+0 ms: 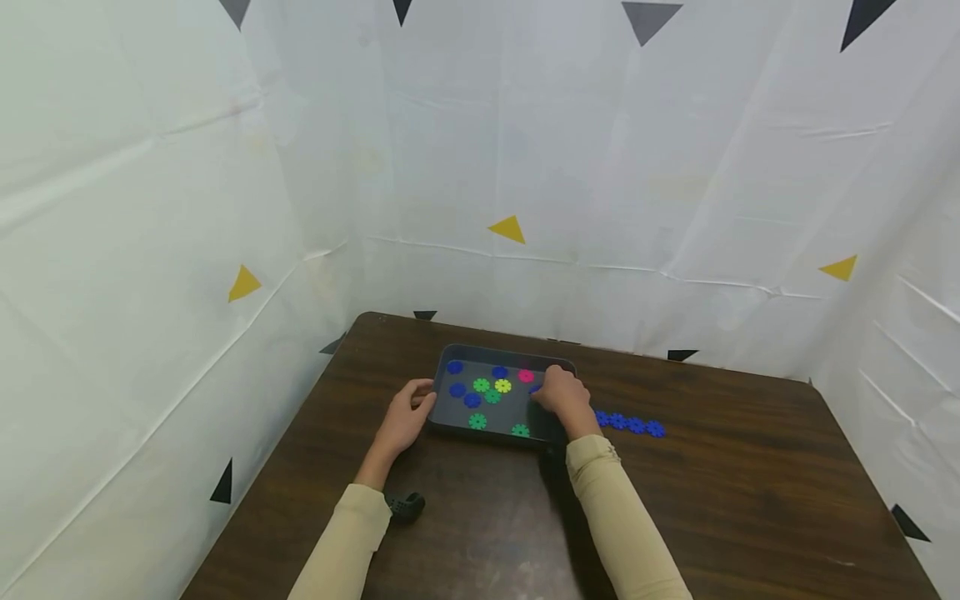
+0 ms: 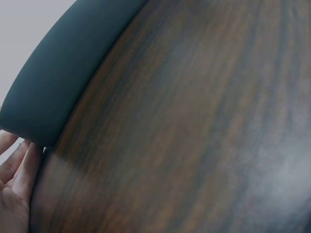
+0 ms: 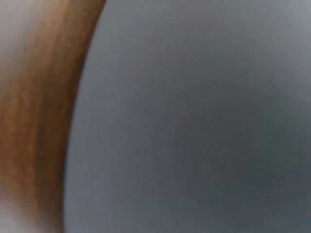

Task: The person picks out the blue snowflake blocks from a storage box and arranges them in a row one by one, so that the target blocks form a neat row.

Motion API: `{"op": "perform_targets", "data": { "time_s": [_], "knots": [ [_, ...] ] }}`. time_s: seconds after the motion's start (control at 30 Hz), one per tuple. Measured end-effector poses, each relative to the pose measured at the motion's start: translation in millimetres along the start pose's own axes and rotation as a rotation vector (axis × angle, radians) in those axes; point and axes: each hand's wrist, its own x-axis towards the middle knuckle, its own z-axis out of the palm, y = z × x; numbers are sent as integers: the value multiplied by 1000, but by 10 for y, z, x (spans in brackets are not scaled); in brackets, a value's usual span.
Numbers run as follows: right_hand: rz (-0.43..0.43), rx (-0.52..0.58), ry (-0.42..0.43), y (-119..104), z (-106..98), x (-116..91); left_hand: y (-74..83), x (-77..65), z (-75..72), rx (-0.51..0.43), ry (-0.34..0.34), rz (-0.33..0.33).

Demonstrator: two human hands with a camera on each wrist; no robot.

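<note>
A dark grey tray (image 1: 517,358) on the table holds several flower-shaped plastic discs in blue, green, yellow and pink. My left hand (image 1: 401,421) is at the tray's left end, fingers loosely bent; in the left wrist view its fingertips (image 2: 30,158) touch the tray's outer wall (image 2: 63,73). Over the tray's right part, my right hand (image 1: 562,396) pinches a blue disc (image 1: 534,389) at its fingertips, the hand hiding part of the disc. The right wrist view shows only a blurred grey tray surface (image 3: 184,121), without the hand.
Right of the tray, a row of several blue discs (image 1: 636,425) lies on the brown wooden table (image 1: 735,483). Near my left wrist is a small black object (image 1: 407,507). White sheeting (image 1: 585,150) with triangles hangs behind and beside the table.
</note>
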Motion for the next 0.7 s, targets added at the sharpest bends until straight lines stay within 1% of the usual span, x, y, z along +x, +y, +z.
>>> {"op": "perform_targets", "data": {
  "time_s": [0.13,0.4,0.6,0.7],
  "knots": [
    [-8,15,35,-13,29,7,4,0,-16,-5,3,-2],
    [-77,42,139,0,67,-40,22,9,-40,-6,11,3],
    [-75,79,171,14,96,-144,-16,2,-23,5,5,4],
    [-80,99,196,14,89,-186,0,6,-19,-4,2,3]
  ]
}}
